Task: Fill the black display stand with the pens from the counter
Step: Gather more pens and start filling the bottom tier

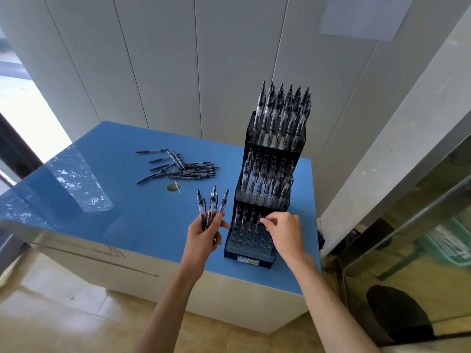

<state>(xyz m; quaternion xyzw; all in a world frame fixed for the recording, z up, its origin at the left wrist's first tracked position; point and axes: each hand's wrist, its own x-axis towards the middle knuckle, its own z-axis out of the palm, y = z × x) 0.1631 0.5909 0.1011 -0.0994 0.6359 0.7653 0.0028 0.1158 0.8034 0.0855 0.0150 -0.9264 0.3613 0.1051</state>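
Fingers [267, 221] of right hand [285, 233] pinch pen top at back row of stand [251, 248] bottom tier, over its open holes. Left hand [204, 233] grips small bunch of pens [211, 205], tips up, just left of stand. Upper two tiers full. Loose pile [183, 167] lies on blue counter [102, 189], well apart.

I see black display stand [270, 174] upright on blue counter [102, 200], top two tiers packed with pens, bottom tier [251, 240] mostly bare holes, few pens in back row. My left hand [204, 233] grips fan of pens [211, 205], tips down. Right hand [283, 233] pinches a pen at bottom tier's back row. Loose pen pile [183, 166] lies left of stand, small round disc [173, 187] beside it.
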